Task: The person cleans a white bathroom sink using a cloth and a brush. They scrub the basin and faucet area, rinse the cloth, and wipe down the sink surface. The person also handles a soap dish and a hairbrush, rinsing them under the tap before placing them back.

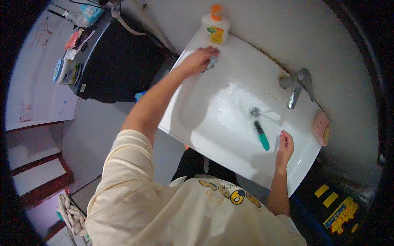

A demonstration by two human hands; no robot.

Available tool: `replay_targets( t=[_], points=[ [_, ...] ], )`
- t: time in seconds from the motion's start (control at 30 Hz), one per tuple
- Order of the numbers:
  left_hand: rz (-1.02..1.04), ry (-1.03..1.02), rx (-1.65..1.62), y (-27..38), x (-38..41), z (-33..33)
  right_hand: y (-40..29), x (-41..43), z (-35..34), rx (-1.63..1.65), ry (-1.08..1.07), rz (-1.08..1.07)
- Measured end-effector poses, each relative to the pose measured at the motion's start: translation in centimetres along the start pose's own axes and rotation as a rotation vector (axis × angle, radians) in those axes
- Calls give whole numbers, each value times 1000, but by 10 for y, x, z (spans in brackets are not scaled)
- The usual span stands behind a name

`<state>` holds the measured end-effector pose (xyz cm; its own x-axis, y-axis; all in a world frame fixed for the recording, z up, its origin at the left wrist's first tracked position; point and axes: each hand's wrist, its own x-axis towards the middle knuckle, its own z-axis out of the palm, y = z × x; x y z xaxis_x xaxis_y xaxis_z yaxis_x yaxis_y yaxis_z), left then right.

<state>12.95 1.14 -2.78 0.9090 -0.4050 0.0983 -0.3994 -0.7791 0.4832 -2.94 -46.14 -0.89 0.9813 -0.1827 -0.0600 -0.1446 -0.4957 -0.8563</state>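
Observation:
My left hand (200, 60) is on the back left rim of a white ceramic washbasin (197, 135), gripping a crumpled greyish piece (211, 63) that looks like a steel-wool scourer or cloth. Just behind that hand stands a white pump bottle (221, 32) with an orange pump head. Over the right side of the basin, my right hand (286, 146) has loosely bent fingers and holds nothing that I can see. Left of it lies a brush (263, 140) with a green handle and dark bristles, its bristle end near the metal drain (255, 112).
A chrome faucet (297, 86) rises at the basin's back edge. The back right corner holds a pink soap dish (322, 127). To the left, a dark appliance (123, 58) carries a lidded tub (67, 72) and plastic bags. A dark box with yellow print (338, 212) sits at lower right.

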Motion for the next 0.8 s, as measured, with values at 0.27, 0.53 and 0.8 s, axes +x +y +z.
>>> replay_targets(
  t=[0.27, 0.53, 0.8],
  points=[
    [245, -178, 253, -7, -144, -34, -26, -21, 33, -65, -88, -92],
    [-81, -188, 248, 99, -219, -13, -21, -58, 63, -84, -106, -25],
    [-131, -822, -12, 146, -129, 132, 1, -73, 64, -372, -830, -126]
  ],
)
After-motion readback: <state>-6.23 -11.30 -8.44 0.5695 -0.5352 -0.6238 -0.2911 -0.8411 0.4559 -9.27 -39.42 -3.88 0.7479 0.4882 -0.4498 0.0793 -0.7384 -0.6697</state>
